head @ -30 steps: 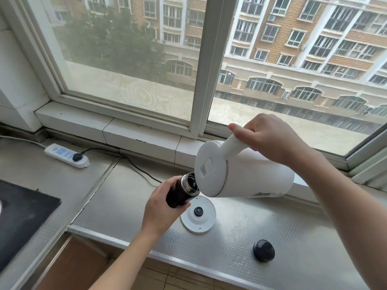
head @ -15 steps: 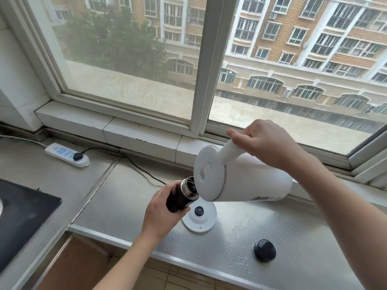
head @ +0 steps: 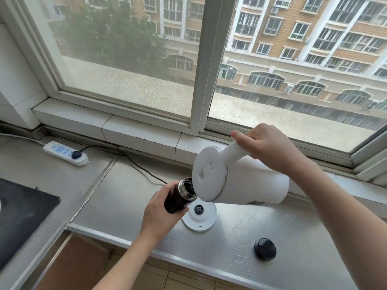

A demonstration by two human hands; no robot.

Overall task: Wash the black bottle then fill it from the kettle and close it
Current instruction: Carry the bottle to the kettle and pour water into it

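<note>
Starting at the far left, you have a dark mat (head: 23,214) on the table (head: 230,243), and behind it a white power strip (head: 66,153) with a black plug in it, its cord (head: 138,166) running right along the sill. Your left hand (head: 161,214) comes up from below, fingers (head: 159,195) wrapped closed around the bottle (head: 178,197), which you hold tilted above the table with its open steel mouth turned up and right. Just beneath it sits the round white base (head: 201,220). The kettle (head: 240,181) is tipped nearly on its side, lid facing you, its lip right at the bottle's mouth; whether water is running you cannot tell. Your right hand (head: 270,147) is clenched tight on the kettle's handle from above. Further right, near the front edge, the black cap (head: 265,248) lies alone on the table, well apart from the bottle.
</note>
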